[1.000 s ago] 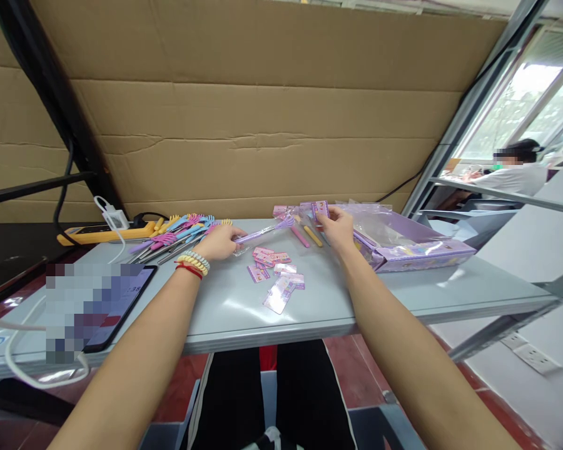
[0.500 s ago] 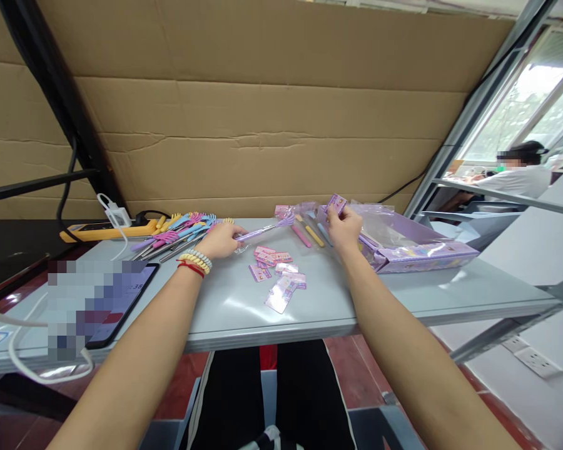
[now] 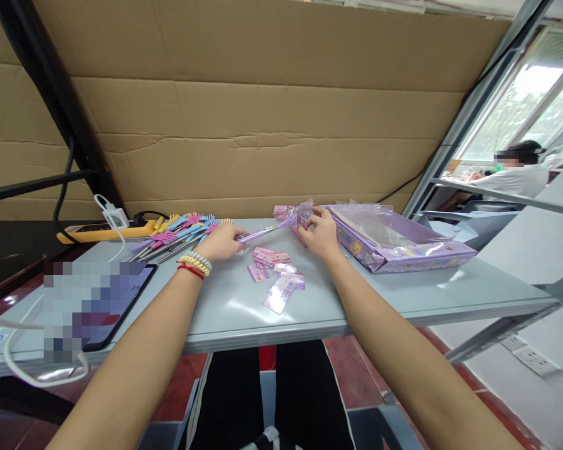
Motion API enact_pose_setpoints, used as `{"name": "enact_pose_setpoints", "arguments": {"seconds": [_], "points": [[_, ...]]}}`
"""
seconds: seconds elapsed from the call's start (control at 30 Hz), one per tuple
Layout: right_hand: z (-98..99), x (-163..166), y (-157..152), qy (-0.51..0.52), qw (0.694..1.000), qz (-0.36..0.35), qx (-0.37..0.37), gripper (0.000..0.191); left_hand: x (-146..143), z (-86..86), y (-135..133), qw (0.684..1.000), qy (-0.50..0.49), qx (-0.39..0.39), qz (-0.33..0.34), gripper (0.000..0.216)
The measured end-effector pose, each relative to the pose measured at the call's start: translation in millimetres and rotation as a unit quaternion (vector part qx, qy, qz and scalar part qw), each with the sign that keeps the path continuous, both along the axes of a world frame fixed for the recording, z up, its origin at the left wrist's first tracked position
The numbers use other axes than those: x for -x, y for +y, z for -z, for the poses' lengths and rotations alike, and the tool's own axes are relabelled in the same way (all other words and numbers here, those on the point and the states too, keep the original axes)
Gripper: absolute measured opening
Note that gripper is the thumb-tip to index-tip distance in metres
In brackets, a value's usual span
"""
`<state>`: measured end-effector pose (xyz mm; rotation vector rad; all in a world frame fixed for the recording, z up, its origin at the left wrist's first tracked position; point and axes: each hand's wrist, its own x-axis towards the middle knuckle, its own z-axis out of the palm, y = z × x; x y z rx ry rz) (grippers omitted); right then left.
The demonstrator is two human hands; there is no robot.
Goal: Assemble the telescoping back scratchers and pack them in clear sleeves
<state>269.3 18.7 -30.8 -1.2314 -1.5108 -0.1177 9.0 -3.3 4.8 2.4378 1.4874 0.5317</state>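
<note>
Small card at the purple stick's far end

In the head view, the left hand (image 3: 220,242) is closed around the near end of a purple stick (image 3: 263,233) in clear wrapping, which slants over the table (image 3: 234,312). The right hand (image 3: 321,234) pinches a small card (image 3: 302,222) beside the stick's far end; whether the two touch is unclear. Loose cards (image 3: 265,257) lie in front, a purple box (image 3: 422,256) just right, coloured sticks (image 3: 169,240) to the left. The step seems to be bringing card and wrapping together; next calls for a steady left hold and careful right-hand alignment.
</note>
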Motion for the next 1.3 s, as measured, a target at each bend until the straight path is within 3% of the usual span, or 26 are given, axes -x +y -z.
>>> {"name": "enact_pose_setpoints", "arguments": {"seconds": [0.1,0.33,0.43,0.57,0.7,0.83,1.13,1.3], "points": [[-0.8,1.6,-0.3,0.007,0.999,0.047,-0.003,0.023,-1.7,0.6,-0.2,1.000,-0.001,0.003,0.009,0.044],[-11.5,-10.8,-5.2,0.064,0.994,0.079,0.043,0.025,0.0,-0.6,-0.7,1.000,0.004,0.010,0.007,0.043],[-9.8,-17.2,-1.5,0.144,0.988,0.019,0.043,0.016,2.0,-2.0,-0.4,1.000,0.003,0.014,-0.004,0.042],[-8.6,-25.1,5.9,0.263,0.957,-0.099,0.073,0.033,5.1,-2.1,1.9,1.000,-0.005,0.027,-0.012,0.041],[-10.2,-30.5,10.8,0.295,0.942,-0.121,0.109,0.023,7.1,-0.2,4.1,0.999,-0.014,0.034,-0.012,0.039],[-10.1,-33.1,12.1,0.335,0.921,-0.151,0.128,0.034,8.0,1.5,4.6,0.999,-0.015,0.038,-0.006,0.039],[-14.5,-30.0,-0.2,0.275,0.920,-0.230,0.161,0.047,9.9,0.4,4.1,0.999,-0.008,0.037,-0.019,0.039],[-12.9,-30.7,0.9,0.236,0.927,-0.248,0.154,0.027,8.5,-0.6,3.3,0.999,-0.010,0.034,-0.030,0.042]]}}
